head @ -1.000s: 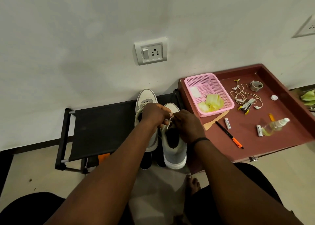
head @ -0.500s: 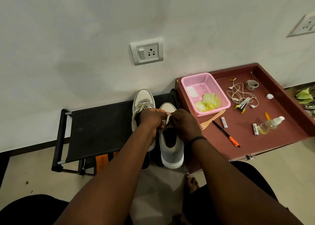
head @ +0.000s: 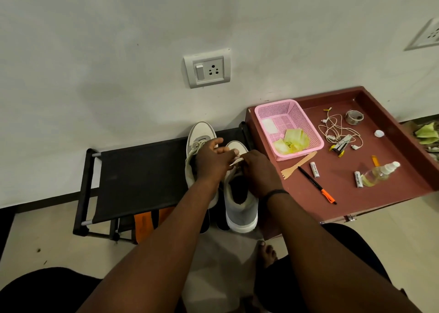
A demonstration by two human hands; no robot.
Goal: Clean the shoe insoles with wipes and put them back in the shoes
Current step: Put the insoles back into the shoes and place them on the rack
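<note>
Two grey-white shoes stand side by side on a black shoe rack (head: 137, 170) by the wall. Over the right shoe (head: 241, 208), my left hand (head: 211, 160) and my right hand (head: 259, 170) meet at its white lace (head: 235, 162), each pinching it with the fingertips. The left shoe (head: 200, 134) sits behind my left hand, partly covered by it. The right shoe's dark opening shows below my hands. Crumpled yellow-green wipes (head: 293, 140) lie in a pink basket (head: 268, 109).
A maroon tray (head: 380, 194) on the right carries the basket, a wooden fork (head: 298, 164), a pen (head: 317, 185), a spray bottle (head: 380, 173), earphones and small tubes. A wall socket (head: 207, 68) is above the shoes. Orange items sit under the rack. My bare foot (head: 267, 253) rests on the floor.
My hands stay at the right shoe's lace. The fingers of my left hand have lifted and spread a little.
</note>
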